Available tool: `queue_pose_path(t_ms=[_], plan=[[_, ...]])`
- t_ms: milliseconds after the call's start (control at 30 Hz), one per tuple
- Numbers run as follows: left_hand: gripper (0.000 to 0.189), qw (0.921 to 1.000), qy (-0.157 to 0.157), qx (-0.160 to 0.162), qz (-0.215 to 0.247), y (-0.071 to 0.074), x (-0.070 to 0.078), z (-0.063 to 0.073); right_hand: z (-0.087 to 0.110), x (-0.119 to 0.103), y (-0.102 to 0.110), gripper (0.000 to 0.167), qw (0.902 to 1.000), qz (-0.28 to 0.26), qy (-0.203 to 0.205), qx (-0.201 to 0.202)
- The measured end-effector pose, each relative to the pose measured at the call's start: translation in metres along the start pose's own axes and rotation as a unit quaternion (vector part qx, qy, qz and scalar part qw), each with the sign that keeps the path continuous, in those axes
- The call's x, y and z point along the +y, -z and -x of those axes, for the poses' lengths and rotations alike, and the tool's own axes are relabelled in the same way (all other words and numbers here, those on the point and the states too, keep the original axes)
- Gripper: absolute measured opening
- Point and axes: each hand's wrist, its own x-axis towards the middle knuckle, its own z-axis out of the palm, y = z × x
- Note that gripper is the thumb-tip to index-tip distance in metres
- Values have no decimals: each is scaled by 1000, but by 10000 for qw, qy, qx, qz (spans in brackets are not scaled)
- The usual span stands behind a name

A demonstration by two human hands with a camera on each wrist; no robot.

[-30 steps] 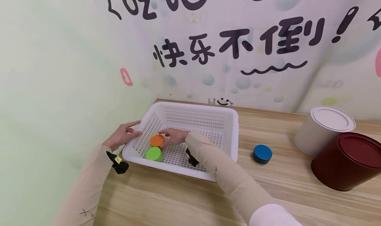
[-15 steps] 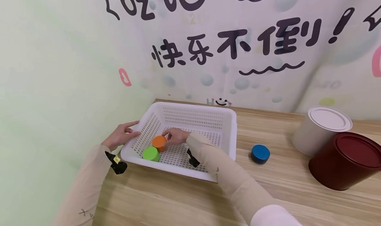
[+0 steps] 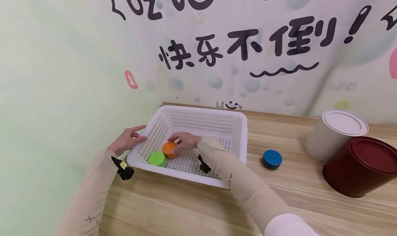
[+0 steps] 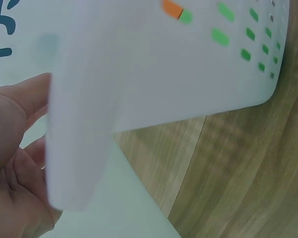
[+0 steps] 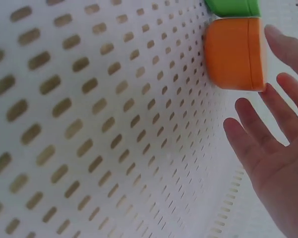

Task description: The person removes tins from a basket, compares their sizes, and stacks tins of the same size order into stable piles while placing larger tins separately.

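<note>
A white perforated plastic basket (image 3: 198,179) stands on the wooden table, and its left rim is held by my left hand (image 3: 125,141), thumb and fingers at the edge. Inside, near the left end, a round orange container (image 3: 169,149) stands on the basket floor. Right beside it, nearer the front, is a similar green container (image 3: 158,159). My right hand (image 3: 186,141) reaches into the basket just right of the orange container. In the right wrist view its fingers (image 5: 256,126) are spread and fairly straight, fingertips right at the orange container's edge.
To the right of the basket, a blue round container (image 3: 272,159) stands on the table (image 3: 173,208). Further right are a white lidded bucket (image 3: 336,134) and a dark red lidded bucket (image 3: 361,167). Printed cloth (image 3: 217,80) hangs behind the table, and a pale green wall (image 3: 62,91) borders the left.
The orange container has shifted slightly right in the basket, and the right hand with it. Its fingers have loosened from around the container. The left hand stays at the rim.
</note>
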Motion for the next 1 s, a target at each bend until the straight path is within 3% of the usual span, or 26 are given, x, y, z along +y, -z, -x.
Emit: queue_pose_path(t_ms=[267,567,700,833,1000], plan=[[63,10000,-3,26,-1,1,2,0,4,-3,-3,54,9977,645,-200,-27],[63,10000,-65,59,16,0,-1,0,9,0,-1,48,9962,440,-707,247],[62,10000,-26,65,-20,2,-2,1,12,-1,2,60,9944,372,-928,331],[62,10000,-41,55,-23,2,-1,1,14,1,4,71,9967,229,-715,296],[62,9999,-90,86,-21,0,1,1,12,5,0,66,9986,359,-285,277]])
